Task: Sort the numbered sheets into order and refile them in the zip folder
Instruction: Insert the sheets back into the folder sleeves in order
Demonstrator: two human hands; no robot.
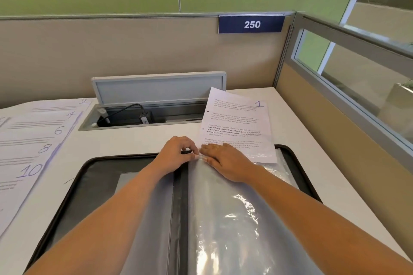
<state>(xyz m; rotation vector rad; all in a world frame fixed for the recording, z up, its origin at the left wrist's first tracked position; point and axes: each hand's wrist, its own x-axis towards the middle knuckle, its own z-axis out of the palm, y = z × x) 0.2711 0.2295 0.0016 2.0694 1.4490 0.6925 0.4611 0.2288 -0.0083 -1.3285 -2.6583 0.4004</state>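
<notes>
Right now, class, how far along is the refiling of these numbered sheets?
Done: the zip folder lies open; sheets 2, 4, 6, 8 and 10 are fanned in order at left. In hand: the left hand pinches the top edge of the plastic sleeve, the right hand rests on it, sheet 1 at its mouth. Left: filing every sheet, zipping up.

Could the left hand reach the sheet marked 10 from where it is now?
Probably yes. The sheet marked 10 lies uncovered on the desk, with nothing between it and the left hand, which must first release the plastic sleeve it pinches.
</notes>
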